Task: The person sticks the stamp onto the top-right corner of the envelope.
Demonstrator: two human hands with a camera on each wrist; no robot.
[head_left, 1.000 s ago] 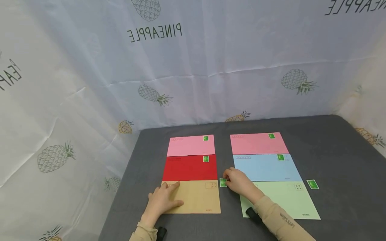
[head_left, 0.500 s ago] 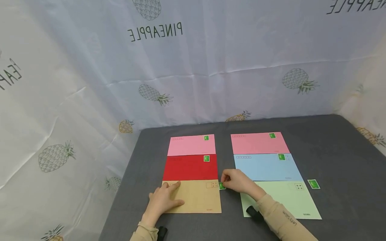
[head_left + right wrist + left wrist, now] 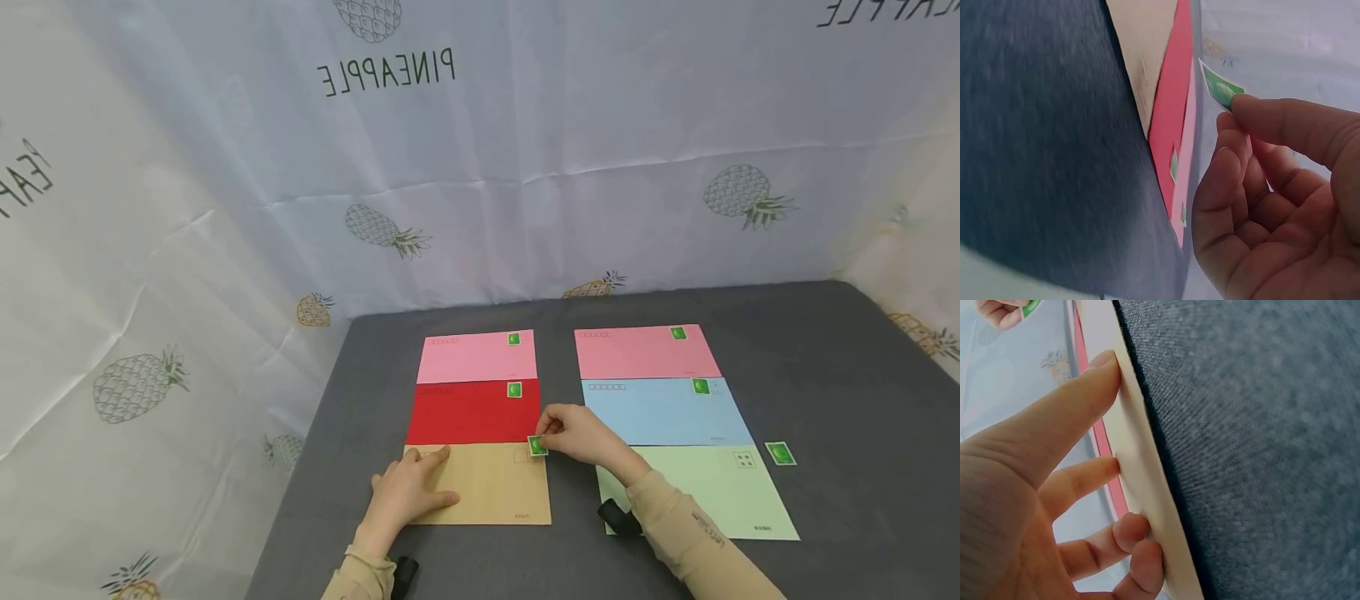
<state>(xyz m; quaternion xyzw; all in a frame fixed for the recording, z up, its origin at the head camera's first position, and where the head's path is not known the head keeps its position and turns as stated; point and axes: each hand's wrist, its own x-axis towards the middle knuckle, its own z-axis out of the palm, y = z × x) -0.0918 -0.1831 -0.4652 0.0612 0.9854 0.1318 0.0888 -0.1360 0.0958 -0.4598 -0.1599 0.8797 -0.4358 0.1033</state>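
My right hand [image 3: 573, 432] pinches a green stamp [image 3: 537, 446] by its edge between thumb and forefinger. In the right wrist view the stamp [image 3: 1221, 87] stands tilted, raised off the envelopes. In the head view it overlaps the upper right corner of the tan envelope [image 3: 495, 492], near the printed boxes there. My left hand [image 3: 407, 492] rests with fingers spread on that envelope's left part. The left wrist view has its thumb and fingertips [image 3: 1110, 369] on the tan paper. Just behind lies the red envelope [image 3: 465, 414], bearing a green stamp [image 3: 514, 390].
A pink envelope [image 3: 472, 358] tops the left column. The right column has a pink envelope [image 3: 637, 354] and a blue one [image 3: 652, 417], both stamped, and a light green one [image 3: 705, 496] partly under my right arm. A loose stamp [image 3: 781, 453] lies on the dark grey tablecloth [image 3: 862, 500].
My right hand has picked up the stamp from the cloth between the columns and moved it left over the tan envelope's corner. My left hand has stayed on the tan envelope.
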